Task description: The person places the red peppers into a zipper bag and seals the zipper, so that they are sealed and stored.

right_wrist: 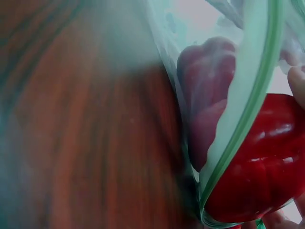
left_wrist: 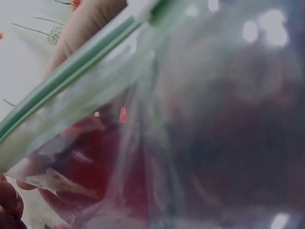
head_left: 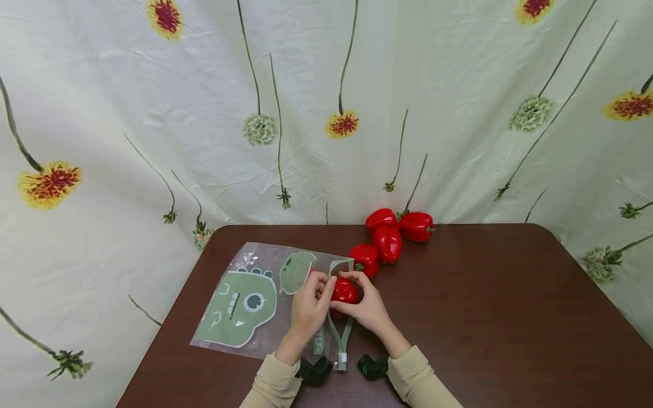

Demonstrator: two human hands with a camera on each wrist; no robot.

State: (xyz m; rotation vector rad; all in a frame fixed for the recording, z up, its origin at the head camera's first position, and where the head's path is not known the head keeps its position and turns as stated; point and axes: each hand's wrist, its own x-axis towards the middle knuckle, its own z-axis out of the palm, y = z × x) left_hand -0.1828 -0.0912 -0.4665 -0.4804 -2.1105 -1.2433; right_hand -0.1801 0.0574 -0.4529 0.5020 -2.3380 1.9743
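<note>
A clear zip bag point(head_left: 293, 323) with green cartoon dinosaur prints lies on the table, its green-edged opening towards the right. My left hand point(head_left: 309, 306) pinches the bag at its opening, fingers curled. My right hand point(head_left: 371, 309) grips a red bell pepper point(head_left: 345, 291) between thumb and fingers, right at that opening. In the right wrist view the gripped pepper point(right_wrist: 262, 162) is partly behind the green zip strip point(right_wrist: 255, 109). Another red pepper point(right_wrist: 207, 71) shows through the plastic inside the bag. Plastic fills most of the left wrist view, with blurred red behind it.
Several more red bell peppers point(head_left: 388, 245) lie beyond the right hand, towards the table's back edge. The dark brown table point(head_left: 484, 317) extends to the right. A white curtain point(head_left: 316, 170) with printed flowers hangs behind it. A white zip slider point(head_left: 342, 358) sits at the bag's near corner.
</note>
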